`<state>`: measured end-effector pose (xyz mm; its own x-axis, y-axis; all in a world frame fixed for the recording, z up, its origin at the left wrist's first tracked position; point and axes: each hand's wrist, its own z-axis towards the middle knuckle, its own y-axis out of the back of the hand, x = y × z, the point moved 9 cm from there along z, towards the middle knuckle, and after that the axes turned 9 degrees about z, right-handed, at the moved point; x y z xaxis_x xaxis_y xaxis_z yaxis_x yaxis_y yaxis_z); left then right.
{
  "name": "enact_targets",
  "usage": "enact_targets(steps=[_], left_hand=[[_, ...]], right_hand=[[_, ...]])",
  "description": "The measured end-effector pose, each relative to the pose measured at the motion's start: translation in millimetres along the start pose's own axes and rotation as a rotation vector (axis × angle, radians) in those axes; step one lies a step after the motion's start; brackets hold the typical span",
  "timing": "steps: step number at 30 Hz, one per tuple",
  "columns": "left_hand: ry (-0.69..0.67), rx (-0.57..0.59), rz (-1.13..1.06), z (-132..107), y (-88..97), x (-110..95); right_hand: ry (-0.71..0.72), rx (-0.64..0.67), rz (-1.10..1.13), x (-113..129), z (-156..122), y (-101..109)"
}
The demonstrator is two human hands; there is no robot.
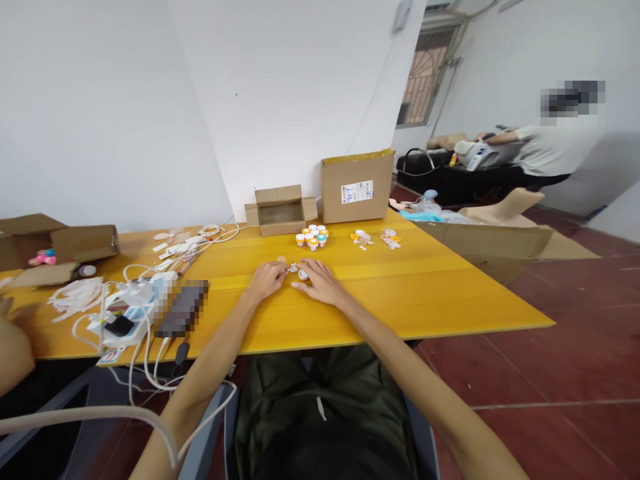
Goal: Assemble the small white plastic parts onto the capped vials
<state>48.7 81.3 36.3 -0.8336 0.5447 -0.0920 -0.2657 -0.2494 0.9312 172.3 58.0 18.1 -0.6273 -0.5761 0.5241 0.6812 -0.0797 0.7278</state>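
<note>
Both hands are close together over the middle of the yellow table. My left hand (267, 280) is closed, its fingertips pinching the edge of a small white openwork piece (293, 268). My right hand (323, 283) curves round a small round white piece (303, 274), which sits between its thumb and fingers. The exact kind of both pieces is too small to tell. Just beyond the hands stands a cluster of small white cups with orange bands (313, 237), one with a teal top. To their right lie loose white and orange parts (361, 238).
An open cardboard box (280, 212) and a taller closed carton (357, 187) stand at the back. Power strips with white cables (135, 310) and a dark phone (183, 310) lie to the left. Another person's arm (14, 350) is at far left; a person (553, 147) sits at far right.
</note>
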Motion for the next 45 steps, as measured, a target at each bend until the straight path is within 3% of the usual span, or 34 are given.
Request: enact_targets(steps=[8, 14, 23, 34, 45], left_hand=[[0.041, -0.023, -0.082, -1, 0.4, 2], [0.07, -0.041, -0.083, -1, 4.3, 3], [0.1, -0.169, -0.163, -3, 16.7, 6], [0.172, -0.217, -0.207, -4, 20.9, 12], [0.175, -0.235, -0.384, 0, 19.4, 14]], right_hand=[[-0.045, 0.112, -0.049, 2, 2, -8], [0.01, 0.097, -0.065, 7, 2, -7], [0.074, 0.081, -0.072, 15, 0, -5], [0.104, 0.088, -0.127, 17, 2, -7], [0.11, 0.075, -0.125, 19, 10, -11]])
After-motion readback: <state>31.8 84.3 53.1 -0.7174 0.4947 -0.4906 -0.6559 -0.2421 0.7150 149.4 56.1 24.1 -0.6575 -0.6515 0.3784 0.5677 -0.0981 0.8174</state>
